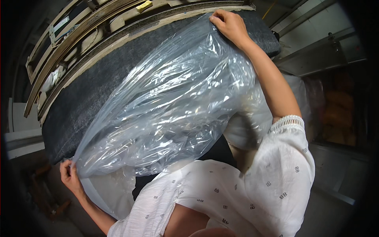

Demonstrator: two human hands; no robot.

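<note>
A large clear plastic sheet or bag (169, 91) is stretched between my two hands, creased and shiny, covering much of a long dark grey padded surface (90, 94). At the far right, my right hand (231, 27) pinches the plastic's upper corner, fingers closed, close to the padded surface's far edge. My left hand (71, 175) grips the opposite corner at the near left end, its fingers curled together. The plastic's near side hangs down in front of my body. What lies under its folds is hard to make out.
Along the far side run wooden rails (67, 51) with cables and a small yellow block (144, 6). More clear plastic (242, 126) bunches beside my right arm. A metal panel (319, 55) stands at the right, with brown stacked items (337, 114) in shadow below.
</note>
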